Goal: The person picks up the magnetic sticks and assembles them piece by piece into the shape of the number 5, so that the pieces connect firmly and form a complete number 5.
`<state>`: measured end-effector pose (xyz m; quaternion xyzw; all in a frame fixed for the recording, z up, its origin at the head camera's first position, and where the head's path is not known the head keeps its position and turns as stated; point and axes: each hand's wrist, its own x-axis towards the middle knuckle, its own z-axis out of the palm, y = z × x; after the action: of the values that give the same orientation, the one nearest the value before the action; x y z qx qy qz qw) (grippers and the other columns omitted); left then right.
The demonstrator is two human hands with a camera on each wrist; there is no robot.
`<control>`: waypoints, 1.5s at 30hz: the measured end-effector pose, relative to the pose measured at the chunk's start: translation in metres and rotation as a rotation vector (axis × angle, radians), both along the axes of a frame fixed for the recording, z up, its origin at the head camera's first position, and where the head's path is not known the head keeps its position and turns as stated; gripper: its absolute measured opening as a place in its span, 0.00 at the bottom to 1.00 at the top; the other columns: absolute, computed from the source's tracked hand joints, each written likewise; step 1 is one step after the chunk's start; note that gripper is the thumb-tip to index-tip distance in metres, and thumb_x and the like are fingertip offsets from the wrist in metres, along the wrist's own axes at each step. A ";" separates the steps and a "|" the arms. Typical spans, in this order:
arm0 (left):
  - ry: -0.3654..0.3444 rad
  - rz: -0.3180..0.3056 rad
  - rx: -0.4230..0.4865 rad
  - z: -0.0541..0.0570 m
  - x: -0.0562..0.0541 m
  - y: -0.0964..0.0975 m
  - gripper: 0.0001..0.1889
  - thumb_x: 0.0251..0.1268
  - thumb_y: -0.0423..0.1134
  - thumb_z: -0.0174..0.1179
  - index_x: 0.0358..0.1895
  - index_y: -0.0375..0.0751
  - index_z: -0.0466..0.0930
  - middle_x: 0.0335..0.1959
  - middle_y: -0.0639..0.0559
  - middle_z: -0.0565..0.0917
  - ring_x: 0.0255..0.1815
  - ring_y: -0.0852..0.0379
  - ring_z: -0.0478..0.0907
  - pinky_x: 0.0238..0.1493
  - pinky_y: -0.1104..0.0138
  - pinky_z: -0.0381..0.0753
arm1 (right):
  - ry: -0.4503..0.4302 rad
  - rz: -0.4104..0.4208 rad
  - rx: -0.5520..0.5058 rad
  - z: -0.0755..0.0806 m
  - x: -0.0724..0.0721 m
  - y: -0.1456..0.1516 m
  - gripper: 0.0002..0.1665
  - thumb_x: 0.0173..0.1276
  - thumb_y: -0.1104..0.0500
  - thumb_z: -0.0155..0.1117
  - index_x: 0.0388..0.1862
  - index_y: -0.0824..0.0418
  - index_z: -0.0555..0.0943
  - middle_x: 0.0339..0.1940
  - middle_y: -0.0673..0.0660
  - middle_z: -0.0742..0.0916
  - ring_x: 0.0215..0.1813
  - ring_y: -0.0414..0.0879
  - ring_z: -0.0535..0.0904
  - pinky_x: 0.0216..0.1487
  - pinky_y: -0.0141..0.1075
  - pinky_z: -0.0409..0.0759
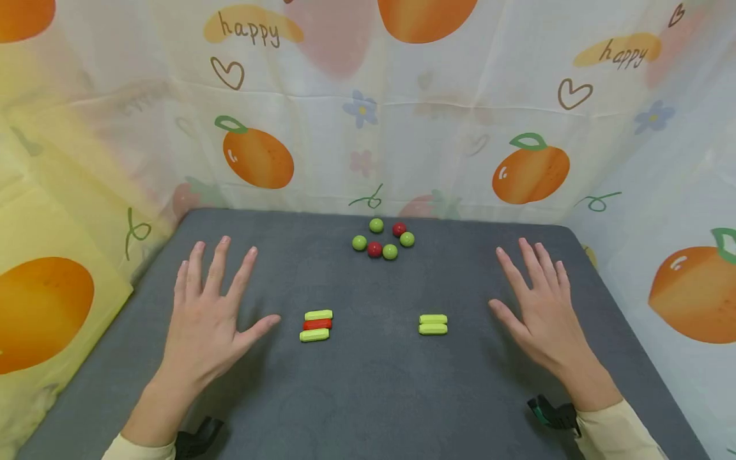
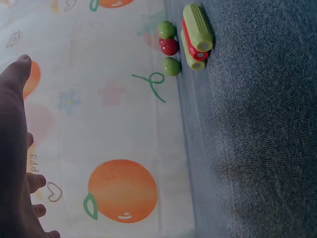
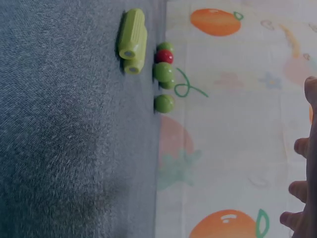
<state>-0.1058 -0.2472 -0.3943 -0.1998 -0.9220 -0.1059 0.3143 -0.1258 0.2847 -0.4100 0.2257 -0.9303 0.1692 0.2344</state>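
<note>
My left hand (image 1: 207, 326) hovers over the left of the table, fingers straight and spread, holding nothing. Just right of its thumb lie three short sticks side by side: a yellow-green stick (image 1: 319, 315), a red stick (image 1: 317, 324) and another yellow-green stick (image 1: 314, 335). Over the right side, my right hand (image 1: 543, 319) is likewise spread and holds nothing. Two yellow-green sticks (image 1: 433, 324) lie together to the left of its thumb. Several balls cluster near the far edge, among them a green ball (image 1: 376, 225) and a red ball (image 1: 375, 250).
The grey table (image 1: 374, 390) ends at a patterned cloth (image 1: 414, 153) hanging behind it and along both sides. Each wrist wears a dark camera strap, such as the right strap (image 1: 554, 414).
</note>
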 end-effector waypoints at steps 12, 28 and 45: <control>-0.114 -0.058 0.042 0.003 -0.015 0.003 0.52 0.75 0.80 0.45 0.88 0.45 0.59 0.83 0.34 0.63 0.79 0.28 0.59 0.70 0.28 0.62 | -0.052 0.085 -0.053 0.014 -0.038 -0.015 0.42 0.78 0.51 0.70 0.86 0.56 0.68 0.85 0.66 0.67 0.83 0.70 0.59 0.76 0.72 0.59; -0.651 -0.280 0.209 -0.017 -0.058 0.008 0.28 0.72 0.40 0.75 0.72 0.41 0.81 0.69 0.44 0.82 0.58 0.39 0.84 0.60 0.42 0.82 | -0.436 0.263 -0.153 0.022 -0.124 -0.069 0.29 0.76 0.65 0.73 0.74 0.55 0.81 0.64 0.55 0.86 0.54 0.52 0.86 0.58 0.54 0.85; -0.922 -0.435 0.091 -0.032 -0.082 0.045 0.15 0.75 0.33 0.70 0.61 0.38 0.89 0.52 0.53 0.89 0.47 0.59 0.83 0.49 0.60 0.85 | -0.638 0.271 0.026 -0.007 -0.172 -0.132 0.26 0.79 0.64 0.69 0.74 0.56 0.83 0.56 0.59 0.89 0.47 0.49 0.85 0.47 0.45 0.85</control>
<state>-0.1875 -0.2026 -0.4265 -0.3057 -0.8964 -0.2860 -0.1459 -0.2976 0.1530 -0.4167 0.2858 -0.9204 0.2489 -0.0959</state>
